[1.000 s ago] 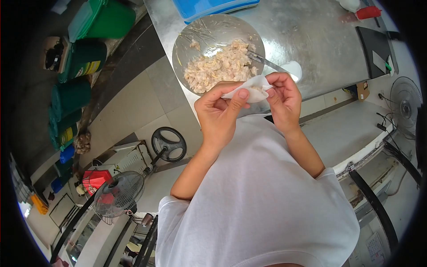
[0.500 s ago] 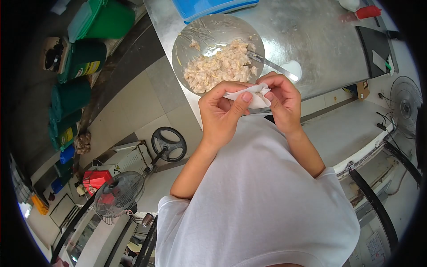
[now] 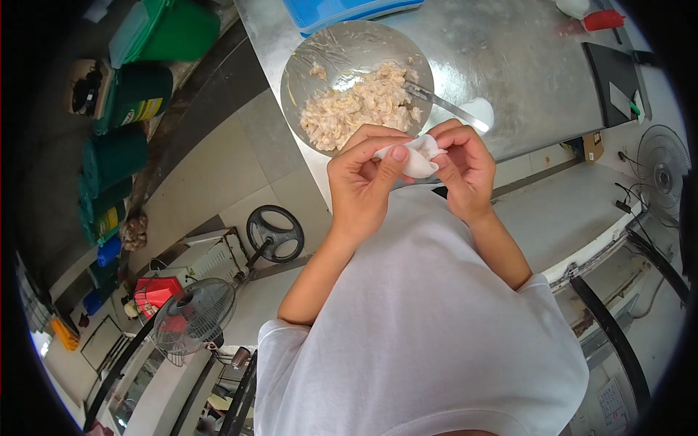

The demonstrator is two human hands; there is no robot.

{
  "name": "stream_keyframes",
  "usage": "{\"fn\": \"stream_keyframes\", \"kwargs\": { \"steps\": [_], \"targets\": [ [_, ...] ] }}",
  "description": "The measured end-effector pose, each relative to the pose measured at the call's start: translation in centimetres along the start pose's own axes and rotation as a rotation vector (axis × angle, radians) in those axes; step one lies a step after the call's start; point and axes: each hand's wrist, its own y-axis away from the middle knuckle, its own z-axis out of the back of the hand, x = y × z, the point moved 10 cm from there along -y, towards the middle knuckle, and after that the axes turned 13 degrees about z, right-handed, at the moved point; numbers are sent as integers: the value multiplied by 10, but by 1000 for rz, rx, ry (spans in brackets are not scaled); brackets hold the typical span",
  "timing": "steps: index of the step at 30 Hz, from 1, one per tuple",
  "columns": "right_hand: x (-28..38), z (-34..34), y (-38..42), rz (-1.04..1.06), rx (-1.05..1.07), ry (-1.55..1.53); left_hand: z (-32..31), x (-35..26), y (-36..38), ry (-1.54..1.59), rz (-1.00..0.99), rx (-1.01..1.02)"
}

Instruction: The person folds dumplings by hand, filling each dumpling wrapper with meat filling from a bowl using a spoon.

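Note:
A white dumpling [image 3: 417, 160] with a thin, folded wrapper is held between both hands, close to my shirt. My left hand [image 3: 363, 182] is closed on its left side, thumb lying over the front. On the other side, my right hand [image 3: 465, 171] pinches the gathered edge with thumb and fingertips. Just beyond the hands, a round metal bowl [image 3: 305, 69] holds a pale, chunky minced filling [image 3: 363, 109]. A flat metal spatula or knife [image 3: 451, 110] leans out over the bowl's right rim. What lies inside the wrapper is mostly hidden.
The bowl stands on a steel table [image 3: 523, 80], near a blue-lidded container [image 3: 349, 14] and a white round item [image 3: 478, 112]. A black board [image 3: 611, 83] lies at the table's right end. Green bins [image 3: 116, 160] line the left; fans [image 3: 193, 320] stand further off.
The wrapper's edge has been folded further, and the dumpling looks rounder and more closed on its left side. Both hands have shifted only slightly.

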Motion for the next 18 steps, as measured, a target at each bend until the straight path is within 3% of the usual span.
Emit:
{"fn": "stream_keyframes", "kwargs": {
  "steps": [4,7,13,18],
  "targets": [
    [-5,-1,0,-122,-64,-118,-4,-6,1,-7,-11,22],
    [-6,-1,2,-96,50,-1,-5,-5,1,-56,-14,33],
    [1,-1,0,16,1,39,4,12,-2,236,78,-32],
    [4,-2,1,43,56,96,2,16,-1,221,127,-4]
  ]
}}
